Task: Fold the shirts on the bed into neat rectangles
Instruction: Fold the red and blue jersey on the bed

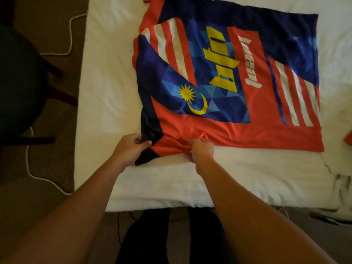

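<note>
Shirt (228, 88) lies flat on the bed (106, 73), hem toward the near edge. Left hand (131, 147) pinches the dark sleeve; right hand (200, 149), fingers curled, bunches the red hem.

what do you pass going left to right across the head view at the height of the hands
dark chair → white cord on the carpet → bare white sheet of the bed → left hand gripping the shirt's dark sleeve → right hand bunching the red edge of the shirt → a red scrap of cloth at the right border
</note>
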### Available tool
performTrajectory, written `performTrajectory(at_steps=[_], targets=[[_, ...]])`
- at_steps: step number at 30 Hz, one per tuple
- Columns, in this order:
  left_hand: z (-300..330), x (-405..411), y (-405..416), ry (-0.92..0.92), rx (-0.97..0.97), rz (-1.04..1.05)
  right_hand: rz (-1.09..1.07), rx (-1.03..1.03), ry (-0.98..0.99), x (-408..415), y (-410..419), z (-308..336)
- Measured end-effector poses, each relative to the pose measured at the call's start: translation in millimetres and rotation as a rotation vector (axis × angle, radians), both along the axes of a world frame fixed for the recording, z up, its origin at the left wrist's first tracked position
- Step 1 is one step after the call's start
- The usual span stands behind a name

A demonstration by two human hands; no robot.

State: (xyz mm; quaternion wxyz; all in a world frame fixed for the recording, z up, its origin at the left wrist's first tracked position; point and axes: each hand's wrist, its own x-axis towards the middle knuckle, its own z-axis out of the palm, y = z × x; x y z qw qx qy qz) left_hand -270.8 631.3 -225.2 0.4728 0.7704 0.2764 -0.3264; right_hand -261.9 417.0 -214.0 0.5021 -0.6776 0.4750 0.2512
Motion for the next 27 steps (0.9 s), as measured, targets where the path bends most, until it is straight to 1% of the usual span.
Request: performTrajectory(at_steps=[2,4,6,9,11,14,16,18,19,20,22,23,24,27], targets=[[1,-19,12,0.067,-0.107,0.081,-0.019,0.045,0.016,-6,-5,5],[7,-42,17,0.157,-0.178,0.096,0.018,0.116,0.054,-18,-11,9],[8,-65,18,0.223,-0.195,0.029,0.083,0.135,0.104,-30,-17,8],[2,-83,16,0.265,-0.178,-0.062,0.104,0.094,0.138,-37,-21,5],[0,-82,11,0.256,-0.172,-0.032,0.181,0.084,0.147,-37,-22,5],[4,-76,2,0.232,-0.139,0.162,0.345,0.053,0.173,-41,-23,8],[5,-79,0,0.199,-0.185,0.359,0.401,0.015,0.157,-46,-26,8],[6,-90,0,0.177,-0.263,0.61,0.364,0.019,0.125,-51,-30,6],[5,-97,1,0.166,-0.303,0.715,0.295,0.046,0.125,-53,-32,5],[4,-103,3,0.157,-0.336,0.766,0.199,0.093,0.131,-55,-33,5],[3,-110,6,0.128,-0.367,0.729,0.056,0.193,0.149,-55,-32,5],[4,-110,8,0.122,-0.357,0.669,0.048,0.211,0.159,-53,-32,4],[5,-109,9,0.128,-0.334,0.588,0.07,0.204,0.165,-50,-31,4],[5,-109,7,0.172,-0.28,0.335,0.228,0.113,0.14,-50,-28,-5]])
